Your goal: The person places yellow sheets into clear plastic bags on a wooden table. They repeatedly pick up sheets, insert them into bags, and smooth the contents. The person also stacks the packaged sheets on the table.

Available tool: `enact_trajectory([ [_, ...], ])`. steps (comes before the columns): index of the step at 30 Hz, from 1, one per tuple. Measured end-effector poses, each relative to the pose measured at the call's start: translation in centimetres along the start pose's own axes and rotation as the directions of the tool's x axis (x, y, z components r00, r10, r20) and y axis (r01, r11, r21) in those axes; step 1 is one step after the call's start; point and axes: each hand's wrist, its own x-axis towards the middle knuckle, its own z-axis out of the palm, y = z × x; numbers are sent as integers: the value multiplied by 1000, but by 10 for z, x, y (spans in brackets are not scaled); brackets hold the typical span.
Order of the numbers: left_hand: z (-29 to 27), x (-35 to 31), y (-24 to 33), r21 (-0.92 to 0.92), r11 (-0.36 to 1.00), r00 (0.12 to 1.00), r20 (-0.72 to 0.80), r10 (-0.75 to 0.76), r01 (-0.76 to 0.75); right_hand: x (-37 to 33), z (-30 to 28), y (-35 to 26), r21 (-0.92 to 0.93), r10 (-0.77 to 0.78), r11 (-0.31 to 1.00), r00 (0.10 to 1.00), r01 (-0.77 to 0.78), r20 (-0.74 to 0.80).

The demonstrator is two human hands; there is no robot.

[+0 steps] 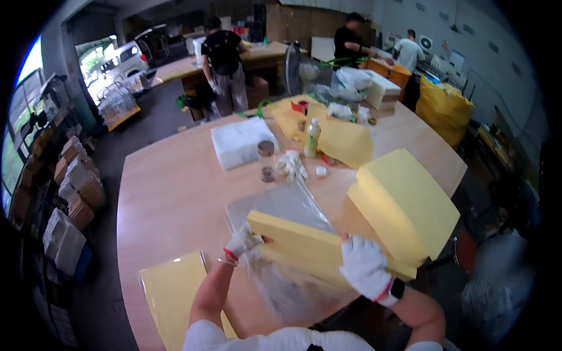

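Note:
Between my gloved hands a thick stack of yellow sheets (304, 243) is tilted up on its long edge. The fingers of my left hand (243, 240) are closed at its left end, partly hidden behind it. My right hand (364, 266), with a watch at the wrist, grips the top edge near the right end. Under and behind the stack spreads a clear plastic bag (281, 207), crumpled toward my body. At the near left lies a flat yellow pack (172, 292) with a shiny clear cover.
To the right rises a tall pile of yellow sheets (410, 205). Farther back are a white bundle (243, 140), tape rolls (267, 174), a loose glove (291, 165) and a bottle (312, 139). Several people work at other tables behind. A yellow sack (443, 111) stands beyond the table's right side.

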Motion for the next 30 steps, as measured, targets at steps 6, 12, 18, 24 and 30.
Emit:
enact_trajectory([
  [6, -3, -1, -58, 118, 988, 988, 104, -115, 103, 8, 21, 19, 80, -110, 991, 994, 110, 1],
  [12, 9, -26, 25, 185, 983, 969, 247, -30, -17, 2, -14, 82, 195, -172, 968, 984, 158, 53],
  [18, 75, -59, 125, -32, 965, 906, 353, -233, 261, -48, -59, 143, 515, -35, 817, 870, -258, 492],
  [24, 161, -91, 85, 23, 870, 689, 601, -405, 492, -189, 60, 144, 445, -47, 751, 633, -488, 773],
  [30, 230, -103, 50, 265, 849, 616, 594, -517, 457, -289, 149, 128, 636, 10, 446, 714, -630, 700],
])
